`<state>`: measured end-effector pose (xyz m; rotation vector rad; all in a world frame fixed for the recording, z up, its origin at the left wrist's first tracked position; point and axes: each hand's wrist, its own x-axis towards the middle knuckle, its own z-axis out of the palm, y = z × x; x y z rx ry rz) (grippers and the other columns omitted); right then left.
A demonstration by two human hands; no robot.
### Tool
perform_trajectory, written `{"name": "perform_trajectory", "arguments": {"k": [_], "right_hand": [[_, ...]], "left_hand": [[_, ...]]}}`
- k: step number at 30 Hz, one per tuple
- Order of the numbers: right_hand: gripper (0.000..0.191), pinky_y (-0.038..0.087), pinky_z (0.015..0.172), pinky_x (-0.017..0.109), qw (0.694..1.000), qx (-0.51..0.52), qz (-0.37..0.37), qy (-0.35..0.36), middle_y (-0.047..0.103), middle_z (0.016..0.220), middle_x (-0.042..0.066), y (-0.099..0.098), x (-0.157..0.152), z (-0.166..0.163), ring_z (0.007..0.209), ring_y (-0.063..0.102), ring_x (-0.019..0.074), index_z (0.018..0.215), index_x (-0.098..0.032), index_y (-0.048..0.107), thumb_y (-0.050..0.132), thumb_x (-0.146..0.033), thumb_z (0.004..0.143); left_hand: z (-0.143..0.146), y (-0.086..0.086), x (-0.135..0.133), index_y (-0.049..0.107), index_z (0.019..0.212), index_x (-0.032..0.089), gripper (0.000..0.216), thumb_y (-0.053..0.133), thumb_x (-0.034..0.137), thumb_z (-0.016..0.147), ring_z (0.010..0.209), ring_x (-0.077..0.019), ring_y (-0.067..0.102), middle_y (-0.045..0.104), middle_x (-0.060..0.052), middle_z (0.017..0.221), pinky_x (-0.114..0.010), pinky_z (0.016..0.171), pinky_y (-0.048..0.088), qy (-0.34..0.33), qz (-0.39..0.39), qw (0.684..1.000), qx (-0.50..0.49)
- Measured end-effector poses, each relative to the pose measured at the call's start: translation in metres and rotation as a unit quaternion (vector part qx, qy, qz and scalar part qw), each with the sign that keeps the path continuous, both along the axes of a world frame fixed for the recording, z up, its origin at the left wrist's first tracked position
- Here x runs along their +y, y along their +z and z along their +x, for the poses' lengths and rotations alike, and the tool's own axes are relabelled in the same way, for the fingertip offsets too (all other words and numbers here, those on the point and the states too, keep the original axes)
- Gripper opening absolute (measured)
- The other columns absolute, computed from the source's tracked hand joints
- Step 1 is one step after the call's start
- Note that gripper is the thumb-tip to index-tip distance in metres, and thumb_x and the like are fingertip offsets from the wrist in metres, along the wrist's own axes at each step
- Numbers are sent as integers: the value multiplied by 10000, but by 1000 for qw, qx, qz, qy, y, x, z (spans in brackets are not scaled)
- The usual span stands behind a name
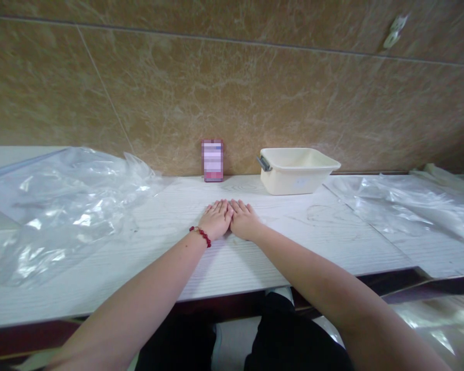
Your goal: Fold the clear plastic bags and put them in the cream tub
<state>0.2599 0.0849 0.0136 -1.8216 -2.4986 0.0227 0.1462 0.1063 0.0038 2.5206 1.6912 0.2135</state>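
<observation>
Both hands lie flat, palms down, side by side on the white wood-grain table (158, 278). My left hand (216, 219) has its fingers stretched forward, and a red bead bracelet (201, 234) circles that wrist. Touching it at the thumbs, my right hand (244, 220) rests with its fingers extended too. Neither hand holds anything. Just beyond them a phone (213, 161) with a blurred screen leans upright against the wall. A cream plastic bin (294, 178) with a grey handle stands beyond my right hand; its inside floor is hidden.
Crumpled clear plastic sheeting (73, 206) covers the table's left side. More clear plastic (406, 201) lies at the right. A brown marbled wall (224, 93) closes off the back, with a white fixture (395, 32) at upper right. Below the table's front edge, plastic (441, 324) shows at lower right.
</observation>
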Motion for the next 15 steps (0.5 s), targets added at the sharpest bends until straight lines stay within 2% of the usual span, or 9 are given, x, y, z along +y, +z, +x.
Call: {"name": "perform_trajectory", "arguments": {"k": [4,9,15], "right_hand": [[497,163,965,434,999,25,26,-1,213,1349,61,-5,1,3,1219,190,249,1295,-156,230,185,-297,821],[493,152,967,426,999,29,22,-16,210,1350,60,-8,2,9,1224,183,236,1291,-187,239,202,-321,817],[521,85,945,518,998,31,-18,-51,142,1368,57,-4,2,13,1240,120,226,1305,-210,179,170,-393,817]], "left_hand": [[-5,-1,-1,293,1262,107,517,106,334,837,1228,-201,189,241,-70,1343,-386,993,136,14,27,999,35],[-7,-1,-3,276,1268,134,505,143,344,829,1229,-199,185,226,-65,1349,-414,985,139,27,26,998,42],[-10,-1,0,236,1281,110,541,133,372,819,1235,-196,166,197,-65,1356,-454,983,119,31,5,999,43]]}}
